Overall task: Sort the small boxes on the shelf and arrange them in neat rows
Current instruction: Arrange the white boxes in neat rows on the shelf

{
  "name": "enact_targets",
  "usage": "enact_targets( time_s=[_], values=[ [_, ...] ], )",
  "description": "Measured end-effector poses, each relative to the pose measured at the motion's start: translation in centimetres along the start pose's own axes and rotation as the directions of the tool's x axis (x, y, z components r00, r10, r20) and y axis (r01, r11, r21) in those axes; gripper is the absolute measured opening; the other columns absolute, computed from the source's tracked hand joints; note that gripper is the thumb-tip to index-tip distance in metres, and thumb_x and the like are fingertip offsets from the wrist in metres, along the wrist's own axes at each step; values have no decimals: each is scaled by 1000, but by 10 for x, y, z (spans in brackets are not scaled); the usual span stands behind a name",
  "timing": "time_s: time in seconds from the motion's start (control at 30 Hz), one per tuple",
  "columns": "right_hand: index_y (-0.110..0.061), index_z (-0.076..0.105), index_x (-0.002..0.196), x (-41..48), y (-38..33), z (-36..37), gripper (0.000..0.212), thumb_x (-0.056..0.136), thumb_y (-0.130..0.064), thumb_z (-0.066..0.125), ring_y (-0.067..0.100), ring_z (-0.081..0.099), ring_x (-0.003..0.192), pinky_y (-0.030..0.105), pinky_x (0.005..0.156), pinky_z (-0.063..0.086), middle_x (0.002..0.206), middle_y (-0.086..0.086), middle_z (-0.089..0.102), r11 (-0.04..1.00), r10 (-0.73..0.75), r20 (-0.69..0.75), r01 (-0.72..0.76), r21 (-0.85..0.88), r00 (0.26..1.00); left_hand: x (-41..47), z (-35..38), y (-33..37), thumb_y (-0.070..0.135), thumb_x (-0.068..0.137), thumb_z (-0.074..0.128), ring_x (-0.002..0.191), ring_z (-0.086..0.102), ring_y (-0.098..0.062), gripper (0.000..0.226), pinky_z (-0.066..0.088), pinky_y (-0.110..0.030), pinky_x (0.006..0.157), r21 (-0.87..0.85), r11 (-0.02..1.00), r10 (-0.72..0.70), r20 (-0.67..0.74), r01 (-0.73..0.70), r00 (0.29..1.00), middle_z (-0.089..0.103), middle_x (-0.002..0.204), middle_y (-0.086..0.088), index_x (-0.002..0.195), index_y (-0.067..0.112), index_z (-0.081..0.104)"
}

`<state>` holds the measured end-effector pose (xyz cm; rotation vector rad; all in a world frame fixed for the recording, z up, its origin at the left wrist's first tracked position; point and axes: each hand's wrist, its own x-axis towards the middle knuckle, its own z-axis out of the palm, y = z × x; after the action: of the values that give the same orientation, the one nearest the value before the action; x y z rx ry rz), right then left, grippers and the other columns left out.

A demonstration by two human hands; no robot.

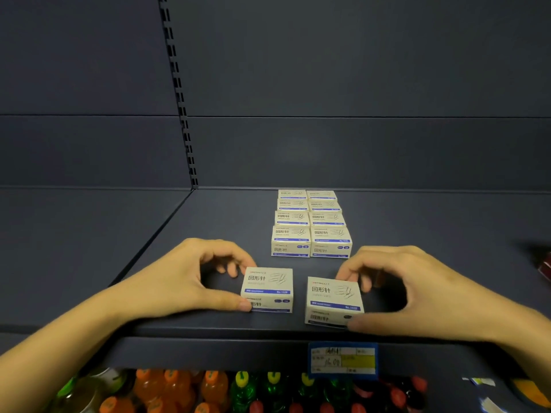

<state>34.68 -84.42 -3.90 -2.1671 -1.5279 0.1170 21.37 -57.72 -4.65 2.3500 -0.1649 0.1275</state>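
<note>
**Two boxes gripped at the shelf's near edge**

The left hand (185, 275) reaches over the front lip of the dark blue-grey metal shelf (208, 222). Its fingers are curled, and it pinches a small white cardboard box with a blue stripe (267, 289). The thumb presses the box's near left corner and the fingertips touch its far left corner. This box sits square to the shelf edge.

Just to its right, apart from it, lies a second small white blue-striped box (332, 301), turned slightly askew and nearer the lip. The right hand (417, 290) pinches it the same way, with the thumb at the near right corner and the curled fingertips on the far edge.

Farther back, between the two hands, a block of matching white boxes (310, 225) stands in two touching columns, four deep, running to the back panel.

On the shelf's front rail, below the right box, hangs a blue-framed price label (343, 360). Beneath the shelf stand orange drink bottles (179, 389) at left and green bottles with yellow caps (268, 389) to their right.
</note>
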Motion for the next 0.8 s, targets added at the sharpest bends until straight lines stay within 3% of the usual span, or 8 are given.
enact_targets(
  time_s=[0.13, 0.33, 0.47, 0.67, 0.8],
  values=[
    [-32, 65, 89, 1, 4, 0, 26, 67, -37, 77, 13, 60, 82, 20, 67, 50, 90, -11, 66, 995, 36, -55, -31, 90, 998, 9, 8, 3, 55, 56, 73, 85, 59, -12, 45, 50, -28, 76, -1, 1000, 7, -100, -7, 995, 67, 93, 12, 98, 38, 64],
    [-27, 67, 93, 8, 19, -6, 30, 67, -22, 81, 8, 67, 75, 18, 72, 54, 88, -9, 70, 969, 155, -153, -120, 215, 976, 26, 19, 1, 54, 52, 74, 73, 55, -10, 46, 45, -15, 65, 5, 1000, -14, -166, 15, 986, 69, 92, 12, 93, 34, 67],
    [-26, 66, 95, 13, 26, 0, 33, 67, -21, 82, 6, 68, 74, 20, 75, 56, 87, -9, 70, 954, 193, -167, -145, 263, 967, 32, 21, 1, 39, 53, 84, 66, 51, -4, 43, 43, -12, 61, -62, 996, -68, -184, 57, 981, 70, 88, 19, 91, 29, 67],
    [-24, 69, 94, 12, 31, 5, 34, 63, -21, 83, 5, 69, 79, 17, 78, 55, 89, -8, 73, 926, 216, -222, -127, 355, 951, 34, 26, -2, 54, 49, 77, 64, 52, -3, 51, 42, -11, 58, -51, 997, -64, -259, 52, 964, 69, 89, 20, 93, 30, 67],
    [-20, 72, 93, 13, 30, 7, 33, 62, -22, 82, 4, 70, 80, 17, 77, 56, 94, -8, 69, 941, 185, -267, -91, 327, 946, 36, 28, 2, 33, 59, 81, 60, 51, -1, 38, 41, -10, 56, -41, 995, -102, -287, 94, 953, 64, 72, 30, 93, 28, 66]
  ],
)
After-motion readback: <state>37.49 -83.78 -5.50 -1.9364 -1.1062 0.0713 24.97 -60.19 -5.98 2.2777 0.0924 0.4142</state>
